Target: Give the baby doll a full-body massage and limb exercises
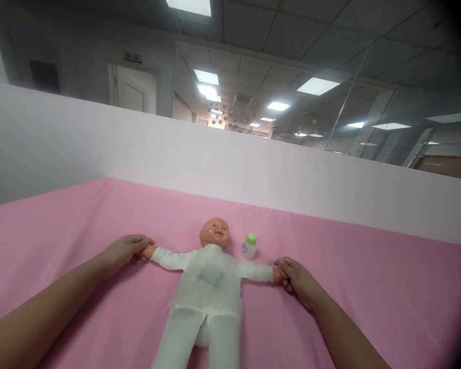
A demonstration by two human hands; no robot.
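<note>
A baby doll (211,287) with a cloth-covered white body and a hard plastic head lies on its back, its head away from me. Both of its arms are stretched out sideways. My left hand (128,248) is closed around the doll's hand on the left side. On the other side, my right hand (297,279) grips the doll's other hand between thumb and fingers. A small bottle (249,246) with a green cap and whitish body stands beside the doll's head, just above its outstretched right-side arm. The doll's lower legs run out of view.
Pink cloth (115,220) covers the surface under the doll, with some creases. A white low wall (215,154) rises behind it. Farther back are a door (134,89), glass panels and lit ceiling lights (318,86).
</note>
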